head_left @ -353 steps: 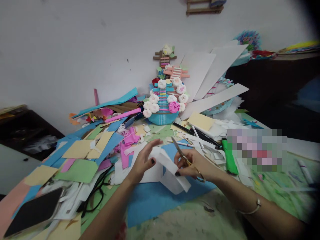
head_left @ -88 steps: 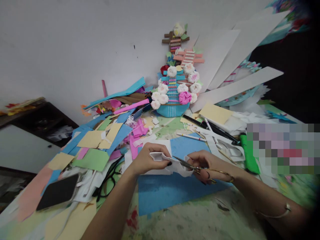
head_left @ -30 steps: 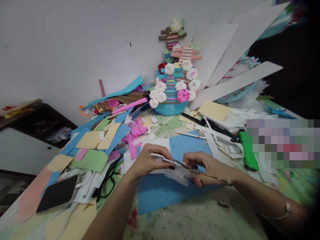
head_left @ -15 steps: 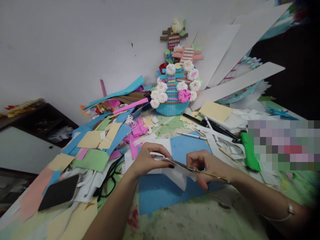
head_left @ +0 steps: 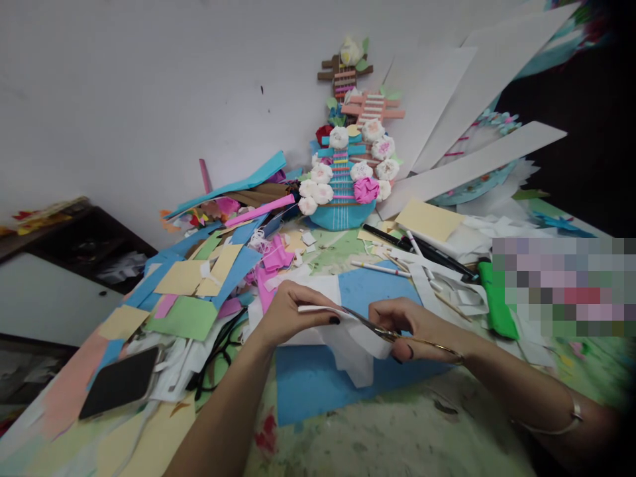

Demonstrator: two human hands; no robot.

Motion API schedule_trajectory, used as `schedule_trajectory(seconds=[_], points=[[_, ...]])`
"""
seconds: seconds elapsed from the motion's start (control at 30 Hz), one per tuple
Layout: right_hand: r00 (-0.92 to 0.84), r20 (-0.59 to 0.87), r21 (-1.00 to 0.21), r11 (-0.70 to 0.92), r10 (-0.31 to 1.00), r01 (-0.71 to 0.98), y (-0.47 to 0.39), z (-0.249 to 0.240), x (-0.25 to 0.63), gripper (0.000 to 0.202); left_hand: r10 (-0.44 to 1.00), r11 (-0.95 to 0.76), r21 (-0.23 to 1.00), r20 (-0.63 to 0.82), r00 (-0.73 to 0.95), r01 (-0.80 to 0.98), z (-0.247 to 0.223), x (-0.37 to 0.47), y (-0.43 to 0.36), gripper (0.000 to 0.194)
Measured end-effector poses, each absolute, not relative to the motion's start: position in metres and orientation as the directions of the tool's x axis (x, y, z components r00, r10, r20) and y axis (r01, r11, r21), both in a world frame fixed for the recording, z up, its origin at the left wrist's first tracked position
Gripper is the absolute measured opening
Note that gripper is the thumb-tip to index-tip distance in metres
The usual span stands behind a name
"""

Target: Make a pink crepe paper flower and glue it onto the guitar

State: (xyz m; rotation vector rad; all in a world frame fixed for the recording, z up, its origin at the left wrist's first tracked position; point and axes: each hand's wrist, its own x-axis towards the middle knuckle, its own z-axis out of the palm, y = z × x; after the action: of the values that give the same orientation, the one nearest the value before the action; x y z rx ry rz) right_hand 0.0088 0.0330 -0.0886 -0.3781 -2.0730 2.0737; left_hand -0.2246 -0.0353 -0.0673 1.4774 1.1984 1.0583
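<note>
My left hand (head_left: 293, 315) pinches the edge of a folded piece of thin white paper (head_left: 355, 351) between thumb and fingers. Gold-handled scissors (head_left: 377, 328) are held in my right hand (head_left: 410, 328), their blades reaching left along the paper's upper edge. Part of the handle lies against my right wrist. The white paper hangs below both hands, above a blue sheet (head_left: 308, 391) on the table. Another white sheet (head_left: 325, 286) lies behind my left hand.
A flower-covered blue paper guitar (head_left: 342, 215) stands at the back. Left are coloured paper pieces (head_left: 183, 317), a phone (head_left: 120, 384) and black-framed glasses (head_left: 213, 371). Black pens (head_left: 437, 255) and a green roll (head_left: 498, 301) lie to the right.
The scissor blades appear more parted at the paper's edge. The white paper hangs lower and has spread out, and my right hand has shifted slightly.
</note>
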Motion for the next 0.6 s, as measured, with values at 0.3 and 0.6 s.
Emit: schedule_trajectory(seconds=[0.3, 0.6], points=[[-0.951, -0.039, -0.998, 0.025, 0.307, 0.049, 0.0309, -0.0812, 0.0074, 0.058, 0.968, -0.08, 0.972, 0.022, 0.251, 0.223, -0.0697, -0.2204, -0.0354, 0.016], [-0.951, -0.049, -0.999, -0.024, 0.304, 0.043, 0.03, -0.0869, 0.0088, 0.057, 0.969, -0.081, 0.98, 0.035, 0.244, 0.181, -0.0751, -0.2235, -0.0346, 0.015]])
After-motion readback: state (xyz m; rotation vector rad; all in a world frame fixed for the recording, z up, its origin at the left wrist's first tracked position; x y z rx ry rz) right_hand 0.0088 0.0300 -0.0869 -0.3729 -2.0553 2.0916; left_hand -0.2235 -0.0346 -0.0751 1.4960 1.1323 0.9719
